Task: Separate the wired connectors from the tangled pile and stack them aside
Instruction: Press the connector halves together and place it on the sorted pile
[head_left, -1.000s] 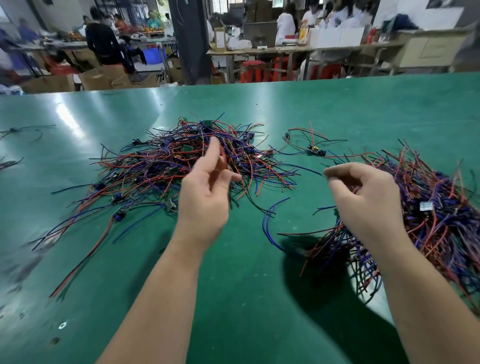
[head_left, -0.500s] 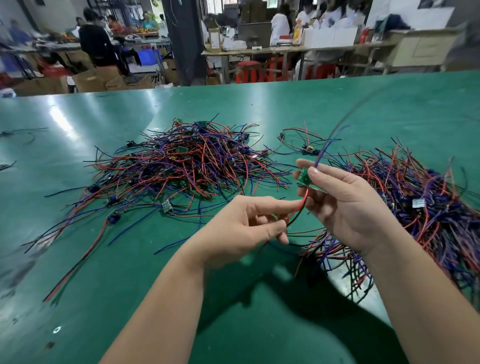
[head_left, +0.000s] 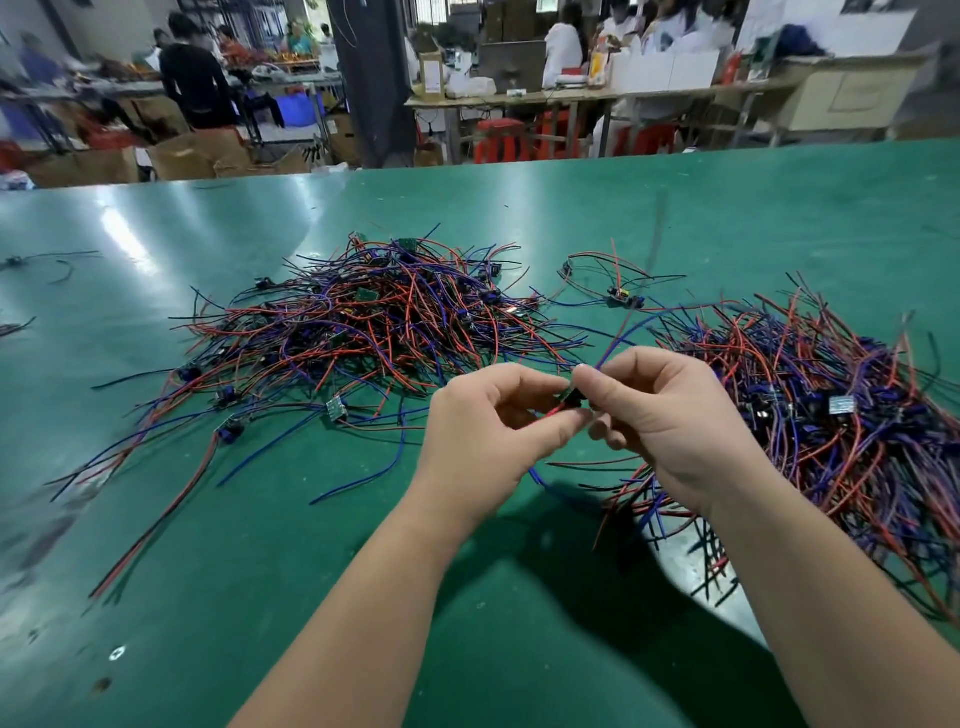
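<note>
two hands meet above the green surface (head_left: 260, 571), between two heaps of wires. the left hand (head_left: 483, 431) pinches a small connector (head_left: 571, 401) between thumb and forefinger, at its red wire. the right hand (head_left: 670, 415) pinches the same connector from the other side, fingers curled. a blue wire rises from it. the pile (head_left: 374, 322) lies left, the stack (head_left: 831, 405) right, apart.

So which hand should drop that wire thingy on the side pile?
Probably the right hand: it pinches the small black connector with red and blue wires, and the red-and-blue wire heap lies just beside it.
</note>
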